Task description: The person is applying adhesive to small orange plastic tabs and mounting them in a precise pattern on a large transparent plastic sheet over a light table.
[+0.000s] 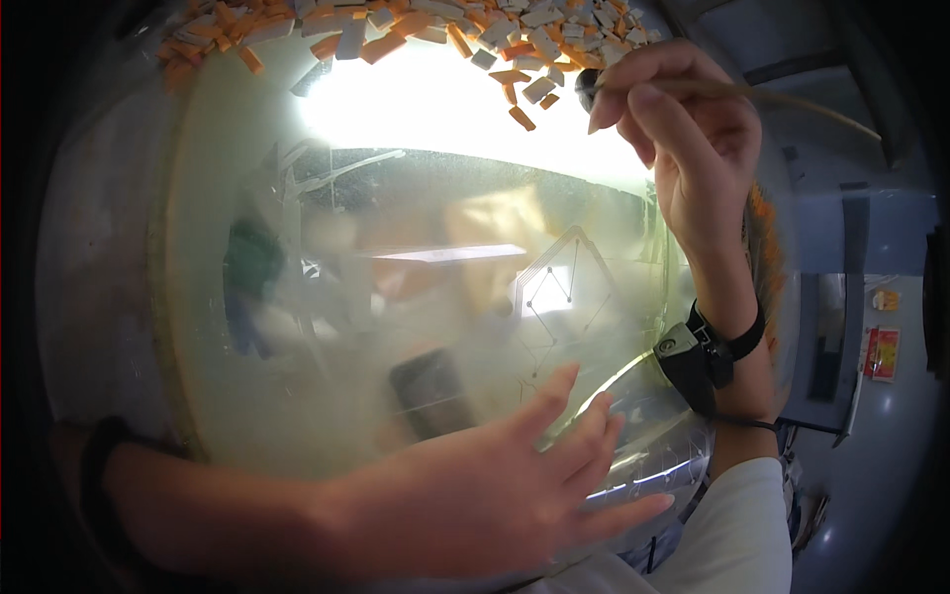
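The head view looks down on a large round glossy panel (396, 297), and all places below are given from this panel. Along its far edge lies a band of small orange and white tiles (435, 30), set close together; this band covers only the far rim, and the wide middle and near part of the panel are bare and shiny, so I judge that the work is at an early part and most of the surface is left. The right hand (683, 129) is above the far right edge, its fingers pinching a thin stick (792, 99) whose dark tip is just beside the tiles. The left hand (475, 495) rests flat on the near edge, fingers spread. A dark band with a small device (698, 351) is on the right wrist. The panel reflects a bright light and blurred shapes of the room. To the right of the panel there is a blue-grey floor (891, 436)
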Available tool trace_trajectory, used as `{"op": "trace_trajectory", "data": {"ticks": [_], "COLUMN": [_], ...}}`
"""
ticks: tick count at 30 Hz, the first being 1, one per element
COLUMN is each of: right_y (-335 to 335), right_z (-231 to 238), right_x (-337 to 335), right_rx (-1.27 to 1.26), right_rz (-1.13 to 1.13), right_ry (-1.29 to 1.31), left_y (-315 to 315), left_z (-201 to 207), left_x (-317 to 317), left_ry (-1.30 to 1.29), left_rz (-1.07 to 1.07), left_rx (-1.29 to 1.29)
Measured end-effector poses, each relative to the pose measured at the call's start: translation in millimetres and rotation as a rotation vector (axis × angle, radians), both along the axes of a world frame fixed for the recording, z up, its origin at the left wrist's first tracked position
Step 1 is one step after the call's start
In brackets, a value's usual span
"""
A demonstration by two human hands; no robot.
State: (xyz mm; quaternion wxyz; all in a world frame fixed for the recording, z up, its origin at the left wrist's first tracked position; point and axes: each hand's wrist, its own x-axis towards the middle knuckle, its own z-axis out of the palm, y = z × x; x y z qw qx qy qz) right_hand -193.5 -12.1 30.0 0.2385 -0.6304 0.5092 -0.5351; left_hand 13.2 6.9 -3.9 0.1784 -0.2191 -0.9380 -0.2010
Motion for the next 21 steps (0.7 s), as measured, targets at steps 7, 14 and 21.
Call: {"op": "trace_trajectory", "data": {"ticks": [7, 14, 21], "right_y": [12, 17, 20], "right_z": [-6, -14, -19], "right_x": [23, 25, 31], "right_rx": [0.201, 0.217, 0.107], "right_rz": [0.223, 0.164, 0.085], "right_ry": [0.012, 0.049, 0.172], "left_y": [19, 32, 31], "left_z": [-1, -13, -14], "left_x": [-5, -15, -9], "left_ry": [0.117, 0.329, 0.259], "left_rz": [0.264, 0.37, 0.329], "left_rx": [0.268, 0.211, 0.242]}}
